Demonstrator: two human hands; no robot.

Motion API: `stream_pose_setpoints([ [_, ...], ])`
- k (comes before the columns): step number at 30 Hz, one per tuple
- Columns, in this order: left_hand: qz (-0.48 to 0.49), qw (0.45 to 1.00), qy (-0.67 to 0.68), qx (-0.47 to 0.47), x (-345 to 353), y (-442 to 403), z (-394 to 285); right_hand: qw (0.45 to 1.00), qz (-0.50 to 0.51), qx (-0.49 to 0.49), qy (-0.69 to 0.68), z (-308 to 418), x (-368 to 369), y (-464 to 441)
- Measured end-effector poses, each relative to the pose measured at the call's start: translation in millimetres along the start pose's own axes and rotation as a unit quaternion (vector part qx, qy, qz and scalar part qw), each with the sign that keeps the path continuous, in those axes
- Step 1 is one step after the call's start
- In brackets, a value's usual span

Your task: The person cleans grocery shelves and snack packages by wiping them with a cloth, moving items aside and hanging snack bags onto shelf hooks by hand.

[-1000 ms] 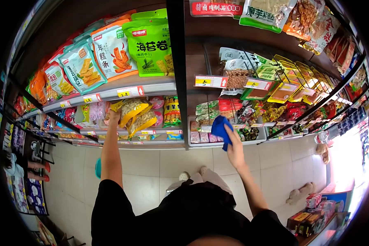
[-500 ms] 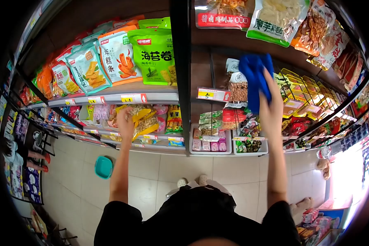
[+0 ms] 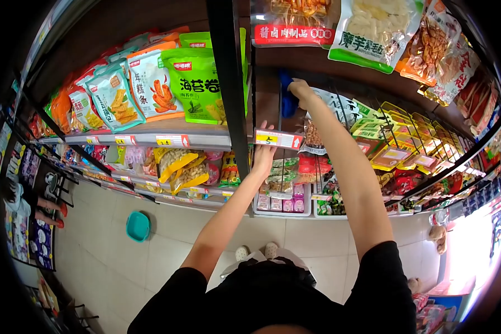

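Observation:
In the head view, my right hand (image 3: 303, 93) is closed around a blue cloth (image 3: 287, 94). It reaches into the shelf bay right of the black upright, and the cloth lies against the shelf surface. My left hand (image 3: 263, 156) is at the price tag (image 3: 278, 139) on that shelf's front edge. Its fingers stretch up past the tag, which hides part of them. Clear snack packets (image 3: 314, 137) hang or stand just right of the tag, below my right forearm.
Green snack bags (image 3: 197, 83) stand left of the black upright (image 3: 227, 72). Large sealed food bags (image 3: 376, 33) fill the shelf above. Below sit white bins (image 3: 284, 211) of small packets. A teal basket (image 3: 138, 226) is on the tiled floor. Another person (image 3: 25, 203) is at far left.
My right hand has moved left and deeper into the shelf with the blue cloth. My left hand has left the yellow nut bags and moved right to the price tag.

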State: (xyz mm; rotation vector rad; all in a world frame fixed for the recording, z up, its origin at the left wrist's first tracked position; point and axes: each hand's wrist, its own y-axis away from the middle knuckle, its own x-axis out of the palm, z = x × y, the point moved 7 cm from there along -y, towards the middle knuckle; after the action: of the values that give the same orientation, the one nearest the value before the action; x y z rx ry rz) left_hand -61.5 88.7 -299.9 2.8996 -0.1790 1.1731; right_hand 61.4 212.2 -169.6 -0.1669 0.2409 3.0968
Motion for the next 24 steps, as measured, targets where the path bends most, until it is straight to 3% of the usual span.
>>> stream_pose_setpoints([
  [2,0.016,0.999,-0.008,0.031,9.9,-17.8,-4.6,1.0,0.024,0.01,-0.003,0.5,1.0,0.0],
  [4,0.013,0.999,0.036,0.011,19.1,-35.0,-5.8,0.992,-0.048,0.103,-0.064,2.9,0.9,18.9],
  [6,-0.011,0.998,0.052,-0.02,22.7,-51.9,-4.5,0.991,-0.025,0.106,-0.074,-22.5,-1.3,-23.8],
  [8,0.001,0.984,0.129,-0.123,30.1,-66.6,9.9,0.991,-0.003,0.108,-0.079,-30.0,-2.3,-38.5],
  [11,0.065,0.978,0.184,-0.068,35.7,-87.7,11.4,0.992,0.001,0.111,-0.055,-25.2,7.3,-27.2],
  [13,0.095,0.978,0.187,-0.019,36.2,-94.7,1.7,0.996,-0.07,0.028,-0.039,-22.5,3.1,-30.2],
  [14,0.094,0.977,0.188,-0.022,32.3,-94.4,2.6,0.996,-0.072,0.031,-0.04,-29.6,6.1,-29.8],
  [16,0.112,0.988,0.105,-0.002,30.6,-90.2,-3.5,0.978,-0.171,-0.073,0.093,-25.2,0.4,-22.6],
  [18,0.11,0.99,0.091,-0.02,28.3,-83.4,-4.9,0.982,-0.148,-0.057,0.099,-31.9,-1.2,-10.8],
  [20,0.088,0.996,0.025,-0.005,33.6,-68.1,-12.3,0.977,-0.108,-0.113,0.146,-19.8,3.4,9.6],
  [21,0.088,0.992,-0.071,0.056,34.4,-61.0,-20.7,0.972,-0.087,-0.122,0.183,-12.0,8.2,27.0],
  [24,0.076,0.993,-0.03,0.091,50.3,-47.2,-33.4,0.977,-0.031,-0.153,0.145,-10.1,16.7,62.3],
])
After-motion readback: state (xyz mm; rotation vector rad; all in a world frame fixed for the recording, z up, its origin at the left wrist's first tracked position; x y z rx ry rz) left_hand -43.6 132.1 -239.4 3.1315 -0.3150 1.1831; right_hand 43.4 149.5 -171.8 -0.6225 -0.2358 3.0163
